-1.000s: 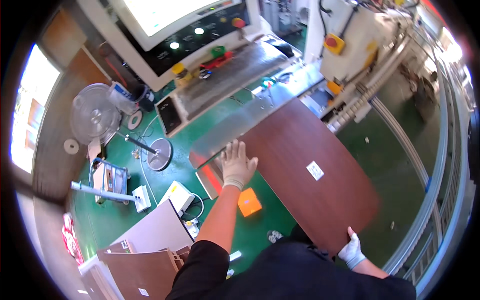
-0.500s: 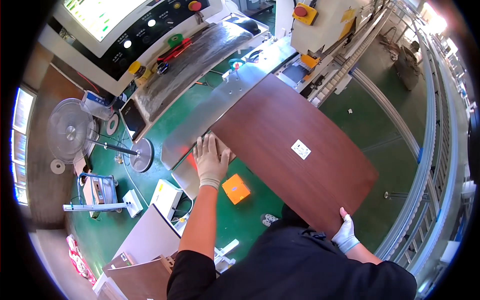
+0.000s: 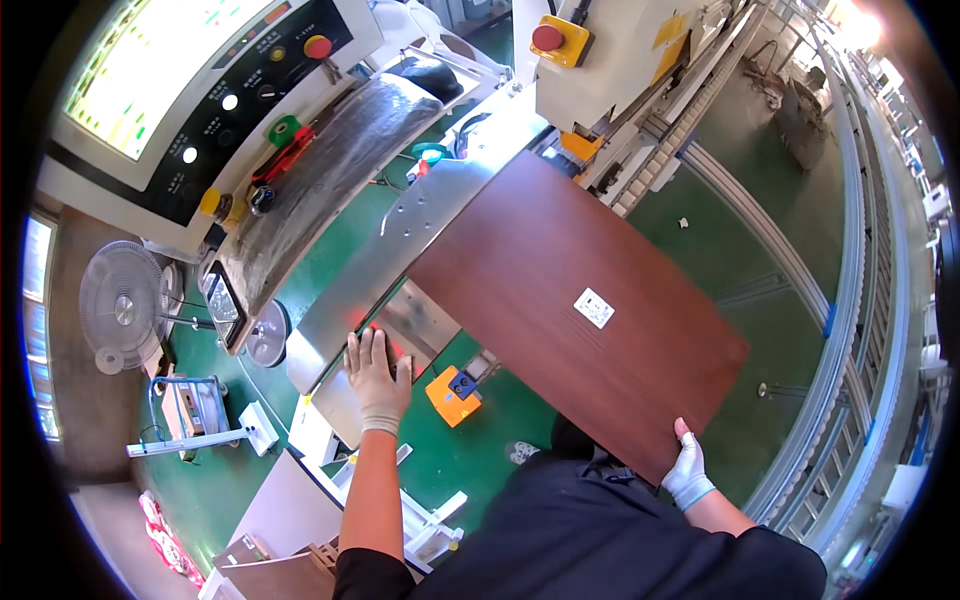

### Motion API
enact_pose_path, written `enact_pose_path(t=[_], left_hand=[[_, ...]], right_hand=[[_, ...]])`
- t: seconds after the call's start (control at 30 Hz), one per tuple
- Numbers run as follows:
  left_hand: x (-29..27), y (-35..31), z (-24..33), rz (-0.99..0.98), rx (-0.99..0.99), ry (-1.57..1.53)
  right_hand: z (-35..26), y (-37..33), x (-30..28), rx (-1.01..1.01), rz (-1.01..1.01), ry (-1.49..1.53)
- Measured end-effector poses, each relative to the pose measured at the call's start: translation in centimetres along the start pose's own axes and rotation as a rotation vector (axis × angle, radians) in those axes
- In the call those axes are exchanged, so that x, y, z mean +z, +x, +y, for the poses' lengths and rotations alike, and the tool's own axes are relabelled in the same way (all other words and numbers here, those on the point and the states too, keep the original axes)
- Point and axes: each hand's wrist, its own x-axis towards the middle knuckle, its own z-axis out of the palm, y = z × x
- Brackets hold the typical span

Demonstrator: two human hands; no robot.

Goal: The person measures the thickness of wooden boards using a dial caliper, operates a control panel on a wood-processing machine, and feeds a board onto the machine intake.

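A dark reddish-brown wooden panel with a white label lies slanted across the middle. Its far end rests by the machine head, and its near end comes close to my body. My right hand, in a pale glove, grips the panel's near right corner, thumb on top; its other fingers are hidden beneath. My left hand, also gloved, lies flat with fingers stretched on the shiny metal plate, apart from the panel's left edge. A patch of red shows beside its fingers.
A control console with a lit screen and a tool shelf stand at the far left. An orange box sits below the plate. A fan stands left, leaning boards lower left, a roller conveyor right.
My left hand has slid left and nearer, away from the panel's corner, baring more of the metal plate. My right hand keeps its grip. The whole view has shifted slightly.
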Motion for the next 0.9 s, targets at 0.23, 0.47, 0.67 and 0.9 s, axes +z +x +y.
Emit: enact_pose_path(t=[0.23,0.47,0.67,0.9], left_hand=[[0.1,-0.1,0.0,-0.039,-0.013,0.02],[0.1,0.2,0.7,-0.04,-0.023,0.056],[-0.1,0.1,0.9,-0.046,-0.038,0.069],[-0.3,0.2,1.2,-0.059,-0.059,0.054]], right_hand=[[-2.3,0.4,1.3,-0.061,0.074,-0.042],[-6.1,3.3,1.4,-0.157,0.068,-0.033],[-11.5,7.9,0.3,-0.198,0.04,-0.076],[-19.0,11.1,2.8,-0.301,0.105,-0.14]])
